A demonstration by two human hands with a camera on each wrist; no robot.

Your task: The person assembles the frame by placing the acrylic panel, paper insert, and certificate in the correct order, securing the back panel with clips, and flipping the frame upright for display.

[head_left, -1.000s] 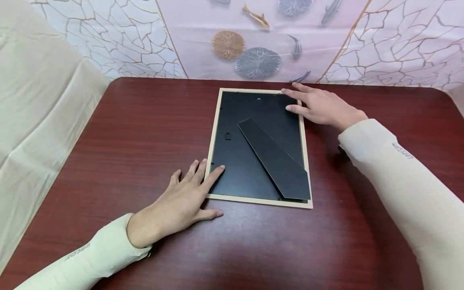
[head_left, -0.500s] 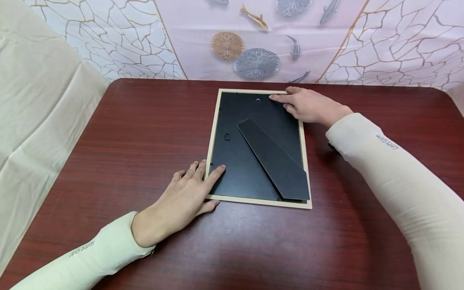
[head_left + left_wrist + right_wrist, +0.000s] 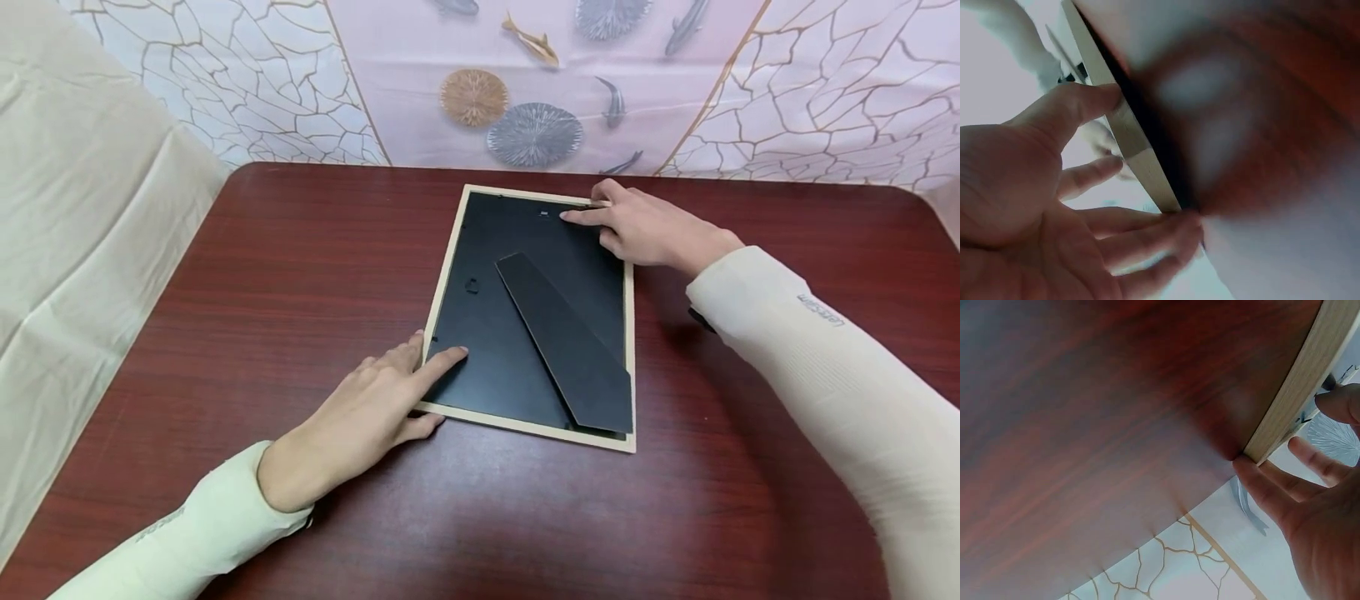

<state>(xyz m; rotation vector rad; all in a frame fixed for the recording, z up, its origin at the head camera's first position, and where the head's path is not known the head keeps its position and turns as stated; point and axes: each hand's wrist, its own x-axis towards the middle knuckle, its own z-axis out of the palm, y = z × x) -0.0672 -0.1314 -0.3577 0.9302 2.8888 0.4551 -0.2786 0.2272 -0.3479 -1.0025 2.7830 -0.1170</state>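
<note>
Both hands (image 3: pixel 360 417) steady frame (image 3: pixel 525 325), long axis running away.

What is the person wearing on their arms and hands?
Both arms are in long, snug sleeves that end at the wrists. The left sleeve is pale cream with a faint green tint, the right sleeve pale beige. Each carries a small grey printed word near the cuff, too small to read. The left hand and right hand are bare: no gloves, no rings showing.
</note>
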